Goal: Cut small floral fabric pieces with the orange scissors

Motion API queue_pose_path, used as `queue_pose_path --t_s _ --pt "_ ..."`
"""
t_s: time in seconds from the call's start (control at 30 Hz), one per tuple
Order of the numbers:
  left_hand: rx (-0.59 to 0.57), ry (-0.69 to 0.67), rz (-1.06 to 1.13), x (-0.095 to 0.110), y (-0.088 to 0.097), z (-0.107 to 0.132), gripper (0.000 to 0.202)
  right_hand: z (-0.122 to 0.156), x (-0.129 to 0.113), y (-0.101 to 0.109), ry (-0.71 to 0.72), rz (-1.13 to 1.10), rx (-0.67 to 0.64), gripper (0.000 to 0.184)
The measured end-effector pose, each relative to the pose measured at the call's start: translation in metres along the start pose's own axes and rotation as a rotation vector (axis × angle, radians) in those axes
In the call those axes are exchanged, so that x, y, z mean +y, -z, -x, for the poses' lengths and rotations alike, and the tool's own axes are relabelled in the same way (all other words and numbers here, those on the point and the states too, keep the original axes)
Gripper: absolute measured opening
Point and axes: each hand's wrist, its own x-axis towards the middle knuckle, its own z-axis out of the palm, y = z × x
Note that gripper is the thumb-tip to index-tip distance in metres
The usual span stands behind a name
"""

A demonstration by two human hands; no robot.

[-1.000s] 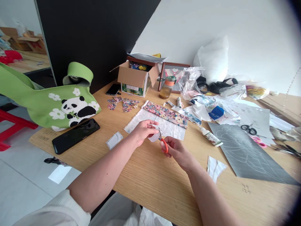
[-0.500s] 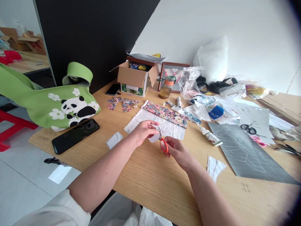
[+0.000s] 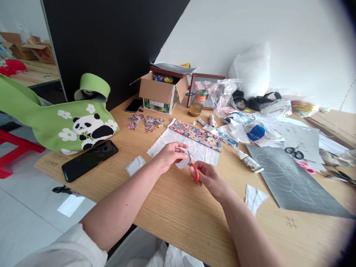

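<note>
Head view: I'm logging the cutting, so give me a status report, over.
Left hand pinching small white piece. Right hand gripping orange-handled scissors, blades at its edge. Floral fabric strip lies beyond, not in the way.

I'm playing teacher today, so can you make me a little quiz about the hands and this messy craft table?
1. True or false: the right hand holds small orange-handled scissors.
2. What does the left hand pinch? A) a small white cut-out piece B) a red pencil C) a blue cup
3. Which animal is pictured on the green felt bag that lies beside the flat black phone on the wooden table?

Key: 1 true; 2 A; 3 a panda.
</note>
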Motion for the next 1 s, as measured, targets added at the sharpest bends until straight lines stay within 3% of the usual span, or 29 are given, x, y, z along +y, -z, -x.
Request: queue_pose_path --t_s 1.0 --pt "0.002 -0.011 0.040 0.0002 -0.0003 -0.0009 0.039 0.0012 -0.0031 -0.0011 -0.006 -0.022 0.001 0.048"
